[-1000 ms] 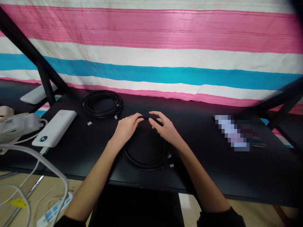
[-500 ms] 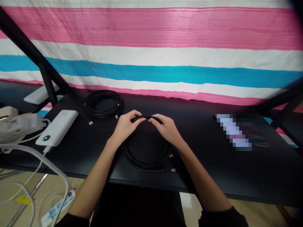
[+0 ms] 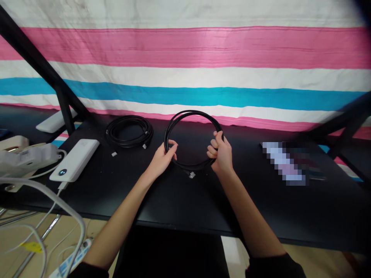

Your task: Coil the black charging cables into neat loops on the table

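Note:
A coiled black cable [image 3: 193, 112] is held as a ring between my two hands, its top edge tilted up toward the cloth. My left hand [image 3: 165, 154] is closed round the ring's left side. Round its right side the fingers of my right hand [image 3: 222, 152] are wrapped. A light connector end [image 3: 191, 175] shows just below the bottom of the ring. To the left, a second black cable coil [image 3: 129, 143] lies on the black table [image 3: 185, 208], with small light connectors at its near edge.
A white power bank [image 3: 75, 160] with a plugged-in cable lies at the left, beside white adapters [image 3: 27, 157]. A partly pixelated phone [image 3: 284, 162] rests at the right. Behind the table hangs a striped cloth [image 3: 185, 46]. Black slanted frame bars stand at both sides.
The held coil has turned up from the tabletop, and its ring now rises above my hands. My hands have moved apart, from its near-top section to opposite sides.

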`<state>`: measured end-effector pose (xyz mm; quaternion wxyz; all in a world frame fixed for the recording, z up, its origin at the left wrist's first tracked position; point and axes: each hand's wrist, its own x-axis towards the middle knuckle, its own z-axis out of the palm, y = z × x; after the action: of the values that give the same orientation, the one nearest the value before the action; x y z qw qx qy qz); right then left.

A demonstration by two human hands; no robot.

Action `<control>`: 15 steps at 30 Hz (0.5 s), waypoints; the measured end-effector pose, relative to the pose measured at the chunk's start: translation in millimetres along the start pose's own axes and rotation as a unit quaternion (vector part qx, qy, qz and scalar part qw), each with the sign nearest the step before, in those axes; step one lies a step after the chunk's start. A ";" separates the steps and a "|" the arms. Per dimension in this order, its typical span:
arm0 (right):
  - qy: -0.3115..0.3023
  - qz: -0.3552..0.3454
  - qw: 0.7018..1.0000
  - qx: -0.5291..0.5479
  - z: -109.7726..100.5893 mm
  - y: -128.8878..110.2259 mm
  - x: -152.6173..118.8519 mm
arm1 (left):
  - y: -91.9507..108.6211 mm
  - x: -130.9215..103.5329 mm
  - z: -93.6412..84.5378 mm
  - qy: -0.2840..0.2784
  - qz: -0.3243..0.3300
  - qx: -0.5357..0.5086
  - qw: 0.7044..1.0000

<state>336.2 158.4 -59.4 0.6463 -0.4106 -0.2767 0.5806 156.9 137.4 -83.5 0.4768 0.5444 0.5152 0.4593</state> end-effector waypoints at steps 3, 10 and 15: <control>0.016 -0.003 0.999 0.031 0.0 1.0 1.6 | -1.2 -1.3 1.5 -0.024 -0.039 0.034 0.998; -0.013 0.019 0.997 -0.074 -6.1 7.6 11.7 | -2.9 -3.4 9.6 -0.043 -0.118 -0.067 0.990; -0.019 0.001 0.962 -0.272 -21.2 15.5 25.9 | -9.3 0.5 12.8 -0.019 -0.135 -0.096 0.986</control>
<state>350.2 179.1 -86.5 0.5044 -0.5599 -0.4359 0.4920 168.4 137.4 -94.4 0.5943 0.4304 0.5278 0.4279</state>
